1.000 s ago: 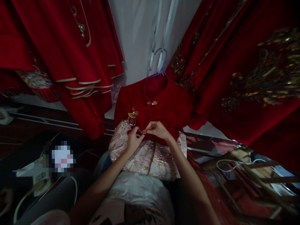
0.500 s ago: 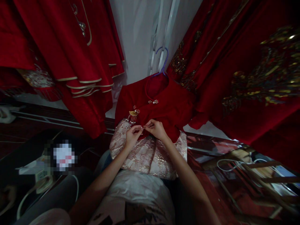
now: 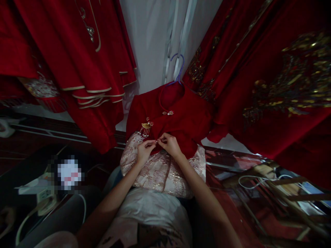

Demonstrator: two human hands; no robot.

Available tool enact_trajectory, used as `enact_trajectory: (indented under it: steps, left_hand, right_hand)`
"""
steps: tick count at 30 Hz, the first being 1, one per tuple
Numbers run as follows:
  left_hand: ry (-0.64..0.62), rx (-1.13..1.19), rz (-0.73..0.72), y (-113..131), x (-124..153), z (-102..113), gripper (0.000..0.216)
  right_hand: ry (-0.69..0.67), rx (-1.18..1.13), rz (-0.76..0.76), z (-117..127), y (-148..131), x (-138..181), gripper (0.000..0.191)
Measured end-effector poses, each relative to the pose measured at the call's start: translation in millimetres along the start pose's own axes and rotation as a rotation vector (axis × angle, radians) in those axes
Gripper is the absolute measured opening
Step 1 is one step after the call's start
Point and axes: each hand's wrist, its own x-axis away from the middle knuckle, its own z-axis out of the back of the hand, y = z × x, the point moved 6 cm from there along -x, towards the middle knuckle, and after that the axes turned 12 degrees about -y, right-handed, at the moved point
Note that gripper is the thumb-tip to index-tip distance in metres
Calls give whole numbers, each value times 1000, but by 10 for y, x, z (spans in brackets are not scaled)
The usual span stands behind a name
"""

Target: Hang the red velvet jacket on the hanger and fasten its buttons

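Mid-frame, the fingers of the left hand [image 3: 145, 151] and right hand [image 3: 170, 144] are pinched closed, seemingly on a small fastening [image 3: 157, 141], low on the red garment [image 3: 186, 112]; beyond, upper centre, its purple hanger [image 3: 179, 74].

Jacket [image 3: 170, 124] of matt cloth

The top [image 3: 191, 106] is red, the cloth [image 3: 165, 175] pale, gold-patterned.
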Motion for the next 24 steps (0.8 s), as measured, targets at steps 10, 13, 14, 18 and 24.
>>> enact_trajectory:
  steps: [10,13,14,18,24]
  left_hand:
    - [68,-185,-129,132,52,-48,27]
    - [63,-328,-159,146,52,-58,30]
    - [54,-359,-164,148,50,-63,30]
    - [41,-411,-149,139,54,-69,19]
    - [41,-426,-167,203,99,-99,19]
  right_hand:
    - [-75,-7,-48,49,97,-14,3]
    - [-94,-99,-68,109,100,-19,3]
    - [-88,-112,-72,117,100,-19,4]
    - [-72,-107,-61,76,91,-18,6]
    - [-150,-141,-30,141,23,-14,12]
